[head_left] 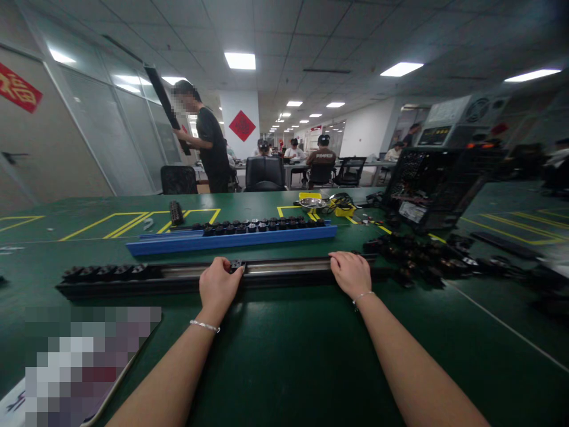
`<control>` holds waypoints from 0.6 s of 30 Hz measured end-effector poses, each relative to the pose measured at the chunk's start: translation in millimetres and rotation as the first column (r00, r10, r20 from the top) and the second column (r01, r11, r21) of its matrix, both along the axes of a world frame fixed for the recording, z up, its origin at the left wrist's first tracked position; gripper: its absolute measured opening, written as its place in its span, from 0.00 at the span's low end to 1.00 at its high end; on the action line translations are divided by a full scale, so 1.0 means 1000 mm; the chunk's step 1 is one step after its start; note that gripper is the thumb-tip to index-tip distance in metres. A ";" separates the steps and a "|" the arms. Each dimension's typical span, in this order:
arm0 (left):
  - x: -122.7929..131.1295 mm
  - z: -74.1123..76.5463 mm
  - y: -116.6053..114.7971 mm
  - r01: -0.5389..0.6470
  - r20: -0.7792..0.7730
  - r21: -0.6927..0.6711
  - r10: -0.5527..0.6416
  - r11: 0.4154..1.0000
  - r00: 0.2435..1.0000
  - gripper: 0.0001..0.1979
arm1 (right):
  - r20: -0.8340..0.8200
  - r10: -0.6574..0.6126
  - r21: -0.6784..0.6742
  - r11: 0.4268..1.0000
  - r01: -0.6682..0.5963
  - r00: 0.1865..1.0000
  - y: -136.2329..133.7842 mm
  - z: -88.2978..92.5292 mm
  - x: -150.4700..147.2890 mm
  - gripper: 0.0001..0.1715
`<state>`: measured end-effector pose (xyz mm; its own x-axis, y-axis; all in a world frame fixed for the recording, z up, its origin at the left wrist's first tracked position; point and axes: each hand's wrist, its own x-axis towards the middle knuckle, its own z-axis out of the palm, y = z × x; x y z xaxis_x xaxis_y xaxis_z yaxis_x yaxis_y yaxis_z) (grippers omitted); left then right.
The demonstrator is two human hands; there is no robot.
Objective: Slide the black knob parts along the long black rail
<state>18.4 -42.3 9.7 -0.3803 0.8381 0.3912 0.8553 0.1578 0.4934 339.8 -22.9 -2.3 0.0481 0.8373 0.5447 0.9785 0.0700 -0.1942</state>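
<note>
A long black rail point(284, 279) with a pale metal channel lies across the green table in front of me. My left hand point(219, 286) is closed at its middle, thumb and fingers pinching a small black block point(236, 264) that sits in the channel. Farther right, my right hand point(352, 274) grips the rail near its right end, fingers curled over the far edge. Several similar black blocks point(106, 271) stand in a row at the rail's left end. Behind it lies a blue rail point(235, 239) with a row of black parts point(264, 225).
Loose black parts point(418, 258) are heaped right of the rail, before an open computer case point(427, 184). A metal bowl point(313, 204) stands at the back. A partly blurred flat item point(128, 362) lies front left. Across the table a person point(211, 139) holds a long dark piece.
</note>
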 end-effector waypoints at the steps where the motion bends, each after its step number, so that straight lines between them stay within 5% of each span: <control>1: -0.001 -0.001 0.000 0.000 0.008 -0.008 0.001 1.000 1.000 0.15 | 0.001 0.000 0.004 1.000 0.000 1.000 0.000 0.000 0.000 0.19; 18: 0.000 -0.005 0.002 0.062 0.055 -0.006 -0.062 0.998 0.997 0.14 | -0.022 0.010 0.004 1.000 -0.010 1.000 -0.001 0.000 0.000 0.19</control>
<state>18.7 -40.5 4.2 -0.3480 0.8637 0.3645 0.8355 0.1093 0.5385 339.6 -23.5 -2.4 0.0517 0.8355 0.5471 0.9731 0.0810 -0.2156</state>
